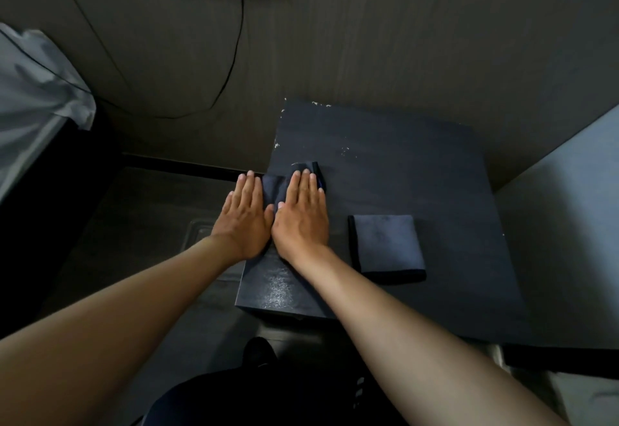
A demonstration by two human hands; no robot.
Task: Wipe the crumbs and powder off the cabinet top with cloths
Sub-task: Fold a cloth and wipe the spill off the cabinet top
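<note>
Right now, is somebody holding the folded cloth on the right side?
No, the folded cloth lies alone on the cabinet top; both hands press the other cloth.

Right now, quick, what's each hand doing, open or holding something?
Left hand: open, fingers straight, flat on the dark cloth at the cabinet top's left edge.
Right hand: open, fingers straight, pressing the same cloth.
</note>
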